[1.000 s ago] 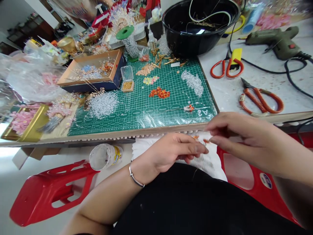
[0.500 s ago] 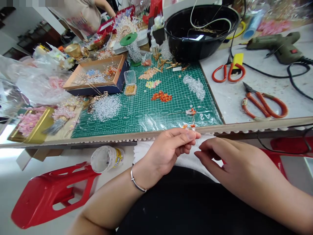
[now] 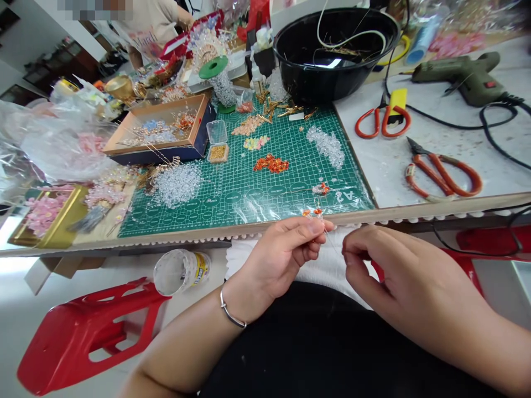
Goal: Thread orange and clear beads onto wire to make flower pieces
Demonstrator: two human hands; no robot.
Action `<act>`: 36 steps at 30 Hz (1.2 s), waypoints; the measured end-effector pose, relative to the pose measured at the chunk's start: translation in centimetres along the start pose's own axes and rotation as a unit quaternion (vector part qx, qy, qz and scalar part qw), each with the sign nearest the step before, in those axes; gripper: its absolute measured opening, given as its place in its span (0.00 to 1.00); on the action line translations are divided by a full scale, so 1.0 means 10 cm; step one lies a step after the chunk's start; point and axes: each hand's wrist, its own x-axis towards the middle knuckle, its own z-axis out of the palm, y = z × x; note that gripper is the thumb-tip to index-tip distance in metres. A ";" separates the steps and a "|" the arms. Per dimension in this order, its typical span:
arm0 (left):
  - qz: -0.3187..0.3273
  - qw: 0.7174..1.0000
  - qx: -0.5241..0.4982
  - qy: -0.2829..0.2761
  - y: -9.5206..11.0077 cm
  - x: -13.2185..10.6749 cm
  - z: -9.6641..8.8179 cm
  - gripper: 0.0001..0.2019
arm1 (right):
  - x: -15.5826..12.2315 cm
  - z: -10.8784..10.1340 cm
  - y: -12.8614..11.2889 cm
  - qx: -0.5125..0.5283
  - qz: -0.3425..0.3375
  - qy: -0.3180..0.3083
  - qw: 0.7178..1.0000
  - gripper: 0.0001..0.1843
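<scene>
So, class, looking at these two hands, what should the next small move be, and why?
Probably a gentle pull on the thin strand with the right hand, to snug it: the left hand pinches the small orange-and-clear beaded piece steady, and the strand runs from there to the right hand, which appears to pinch it.

Your left forearm (image 3: 182, 340) is slanting up from lower left; your left hand (image 3: 286, 246) is pinching with thumb and forefinger, its lower fingers (image 3: 309, 251) curling inward; your right hand (image 3: 394, 268) is arching nearby, back uppermost, fingertips (image 3: 347, 252) bunching; your right forearm (image 3: 493, 342) is angling in from lower right.
</scene>
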 end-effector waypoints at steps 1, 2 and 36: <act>0.002 1.000 -0.006 0.002 0.00 0.00 0.00 0.08 | 0.00 0.00 0.00 -0.001 0.001 0.009 1.000 0.03; 0.002 1.000 -0.011 0.003 0.00 0.00 0.00 0.08 | 0.00 0.00 -0.01 -0.002 -0.002 0.018 1.000 0.04; 0.094 0.993 0.041 0.051 -0.02 0.01 0.00 0.07 | -0.03 0.21 -0.08 0.163 -0.004 0.002 0.987 0.14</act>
